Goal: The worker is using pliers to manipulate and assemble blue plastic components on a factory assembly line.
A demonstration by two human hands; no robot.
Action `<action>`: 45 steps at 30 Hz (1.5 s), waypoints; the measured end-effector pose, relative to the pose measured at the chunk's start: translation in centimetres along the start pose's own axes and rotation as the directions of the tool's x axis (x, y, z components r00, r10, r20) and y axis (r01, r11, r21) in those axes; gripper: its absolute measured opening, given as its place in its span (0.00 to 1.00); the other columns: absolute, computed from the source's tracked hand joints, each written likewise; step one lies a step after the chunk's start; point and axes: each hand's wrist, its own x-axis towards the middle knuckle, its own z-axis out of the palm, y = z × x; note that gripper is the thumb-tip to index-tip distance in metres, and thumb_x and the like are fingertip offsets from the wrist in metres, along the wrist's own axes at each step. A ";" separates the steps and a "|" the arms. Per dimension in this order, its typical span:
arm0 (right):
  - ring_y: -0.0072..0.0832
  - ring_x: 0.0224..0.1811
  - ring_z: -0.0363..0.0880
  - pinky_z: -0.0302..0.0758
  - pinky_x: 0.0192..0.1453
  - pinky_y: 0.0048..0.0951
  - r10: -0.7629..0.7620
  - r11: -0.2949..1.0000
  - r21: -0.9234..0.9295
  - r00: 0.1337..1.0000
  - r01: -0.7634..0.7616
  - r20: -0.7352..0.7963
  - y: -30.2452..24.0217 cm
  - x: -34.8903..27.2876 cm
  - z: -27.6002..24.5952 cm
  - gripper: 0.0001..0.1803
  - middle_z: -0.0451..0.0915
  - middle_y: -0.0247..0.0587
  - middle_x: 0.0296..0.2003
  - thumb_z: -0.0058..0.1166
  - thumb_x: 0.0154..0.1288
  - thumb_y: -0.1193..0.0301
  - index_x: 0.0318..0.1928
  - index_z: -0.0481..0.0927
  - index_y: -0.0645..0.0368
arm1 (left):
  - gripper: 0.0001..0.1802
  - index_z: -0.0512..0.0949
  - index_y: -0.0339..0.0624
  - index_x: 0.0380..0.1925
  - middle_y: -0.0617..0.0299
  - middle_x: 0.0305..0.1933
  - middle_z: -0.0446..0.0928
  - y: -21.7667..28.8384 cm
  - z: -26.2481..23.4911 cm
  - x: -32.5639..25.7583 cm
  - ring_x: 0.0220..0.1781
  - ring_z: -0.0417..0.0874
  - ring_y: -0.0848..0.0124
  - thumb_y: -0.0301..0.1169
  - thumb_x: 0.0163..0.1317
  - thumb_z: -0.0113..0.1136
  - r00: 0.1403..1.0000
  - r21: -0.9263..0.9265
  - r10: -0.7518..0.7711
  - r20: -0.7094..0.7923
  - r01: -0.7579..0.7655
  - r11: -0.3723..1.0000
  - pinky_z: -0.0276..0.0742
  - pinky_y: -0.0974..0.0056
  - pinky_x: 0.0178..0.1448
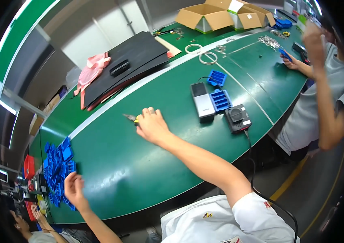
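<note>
My right hand [152,126] rests on the green table top with its fingers closed around small pliers [130,117]. The metal jaws point left, and a bit of yellow handle shows under the fingers, which hide the rest. At the left end of the table my left hand [74,190] hovers at the near side of a heap of blue plastic parts [57,164]. Its fingers are slightly curled and apart, a little blurred, and nothing shows between them.
Right of my right hand stand a silver-and-black device [202,101], a blue slotted tray [220,100], a smaller blue holder [217,77] and a black cabled box [238,118]. Black sheets [133,60] lie at the back. Co-workers sit at both sides, one holding a blue part [285,54].
</note>
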 end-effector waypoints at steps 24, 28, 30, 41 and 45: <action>0.41 0.46 0.71 0.70 0.47 0.41 0.023 0.943 0.330 0.981 0.043 -0.195 1.8 -0.5 1.0 0.11 0.72 0.46 0.38 0.61 0.53 0.67 0.31 0.78 0.61 | 0.28 0.73 0.37 0.54 0.46 0.42 0.78 23.4 46.0 5.1 0.47 0.81 0.57 0.38 0.53 0.58 0.378 -0.339 0.637 0.672 -0.607 0.719 0.77 0.58 0.50; 0.44 0.49 0.74 0.70 0.52 0.41 0.224 0.505 0.852 0.974 -0.137 0.024 1.2 -0.8 -2.7 0.07 0.76 0.50 0.43 0.57 0.55 0.70 0.35 0.78 0.56 | 0.23 0.68 0.33 0.58 0.51 0.55 0.74 19.7 34.5 6.6 0.50 0.80 0.63 0.38 0.70 0.48 0.611 -0.661 0.367 0.702 0.365 0.656 0.81 0.59 0.49; 0.45 0.45 0.78 0.74 0.49 0.39 0.180 0.634 0.768 0.983 -0.096 -0.025 2.4 -0.5 -1.0 0.13 0.79 0.50 0.42 0.56 0.54 0.70 0.42 0.77 0.57 | 0.26 0.66 0.33 0.59 0.47 0.56 0.73 15.5 29.9 7.0 0.54 0.79 0.58 0.38 0.67 0.50 0.676 -0.631 0.207 0.708 0.472 0.615 0.82 0.54 0.50; 0.20 0.20 0.63 0.62 0.25 0.28 0.288 0.649 0.681 0.938 -0.338 0.192 -0.2 -0.5 -1.7 0.14 0.67 0.35 0.16 0.60 0.57 0.67 0.24 0.75 0.66 | 0.25 0.76 0.41 0.51 0.54 0.41 0.81 -3.4 15.7 6.6 0.41 0.81 0.70 0.27 0.50 0.66 0.974 0.007 0.173 0.149 -0.176 0.984 0.77 0.65 0.47; 0.13 0.31 0.71 0.69 0.37 0.18 0.127 0.576 0.722 0.914 -0.384 0.385 -1.9 -1.9 -1.6 0.11 0.79 0.30 0.29 0.56 0.61 0.71 0.39 0.82 0.67 | 0.24 0.76 0.39 0.51 0.58 0.45 0.79 -5.0 15.8 6.2 0.47 0.78 0.71 0.25 0.50 0.64 0.989 -0.193 0.027 0.145 0.001 0.981 0.73 0.65 0.54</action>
